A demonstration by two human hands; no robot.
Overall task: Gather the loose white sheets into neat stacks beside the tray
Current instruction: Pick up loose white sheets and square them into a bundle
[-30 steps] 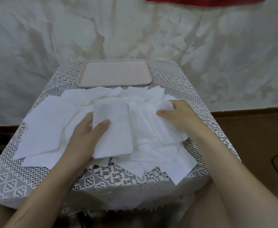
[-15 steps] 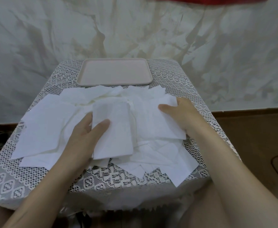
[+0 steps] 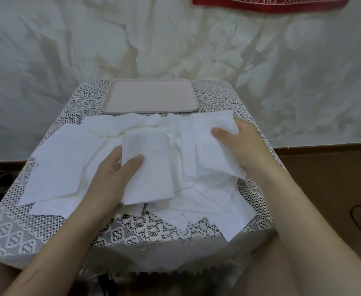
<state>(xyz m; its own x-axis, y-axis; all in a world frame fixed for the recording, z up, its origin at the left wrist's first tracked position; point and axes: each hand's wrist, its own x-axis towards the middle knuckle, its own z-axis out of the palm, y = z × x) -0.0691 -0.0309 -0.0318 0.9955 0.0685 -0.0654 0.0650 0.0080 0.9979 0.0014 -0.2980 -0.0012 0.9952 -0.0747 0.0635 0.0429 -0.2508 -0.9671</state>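
sheets (image 3: pixel 207 195) before tray (image 3: pixel 151 97) (on table (image 3: pixel 154 231))

Probably a room in a home: lace tablecloth (image 3: pixel 47 227), stained plaster wall (image 3: pixel 68 50), red banner (image 3: pixel 271 5) hung above.

Tray (image 3: pixel 151 96) open from above, bare lace cloth (image 3: pixel 217 99) strips L & R of tray, white sheets (image 3: pixel 207 189) heaped up to tray's near rim, L hand (image 3: pixel 111 176) & R hand (image 3: pixel 239 142) gripping sheets on the heap's near half, wall (image 3: pixel 154 50) close behind tray.
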